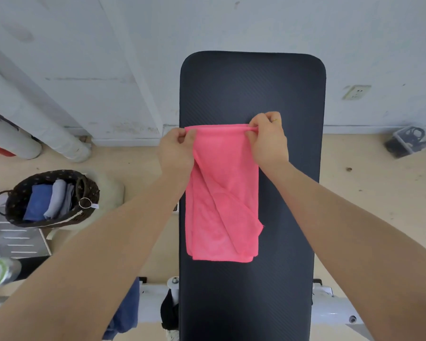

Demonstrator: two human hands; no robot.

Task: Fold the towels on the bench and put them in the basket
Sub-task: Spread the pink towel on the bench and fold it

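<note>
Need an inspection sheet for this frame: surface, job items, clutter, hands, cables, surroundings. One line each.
Surface: dark padded bench, bare beyond the towel.
Job's things: pink terry towel lies partly folded on the bench, its far edge lifted; dark woven basket on the floor to the left holds a folded blue towel and a folded grey towel.
Clutter: nothing seen on the bench.
Hands: left hand and right hand each pinch a far corner of the pink towel.
Cables: nothing seen.
Surroundings: white wall with a socket, white pipes, beige floor.
</note>
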